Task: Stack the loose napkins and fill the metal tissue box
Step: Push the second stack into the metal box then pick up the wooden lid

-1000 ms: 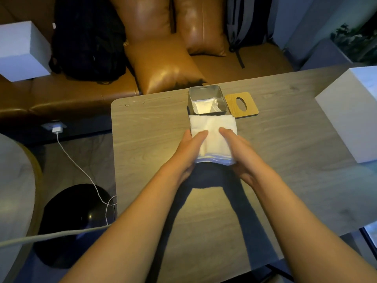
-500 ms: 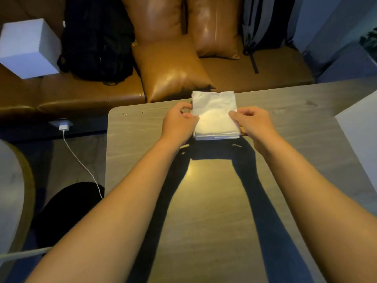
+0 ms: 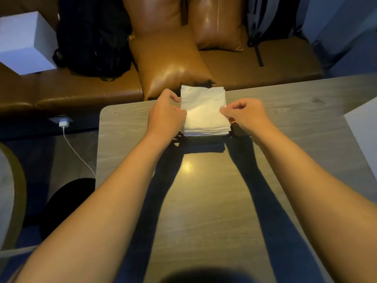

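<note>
A squared stack of white napkins [image 3: 204, 109] is held above the far edge of the grey wooden table [image 3: 204, 201]. My left hand [image 3: 165, 117] grips the stack's left edge with curled fingers. My right hand [image 3: 247, 116] pinches its right edge. The stack hides the metal tissue box underneath; only a dark shadow shows below the napkins. A thin sliver of the wooden lid [image 3: 233, 121] peeks out beside my right thumb.
A white block [image 3: 363, 144] stands at the table's right edge. Behind the table runs a brown leather sofa [image 3: 169, 58] with cushions, a black backpack [image 3: 91, 37] and another white block [image 3: 24, 41]. A charger cable [image 3: 77, 152] trails over the floor on the left.
Both hands lifted the napkin stack off the table and carried it away from me, over the metal box, which is now covered. Since half a second ago the stack has barely moved.
</note>
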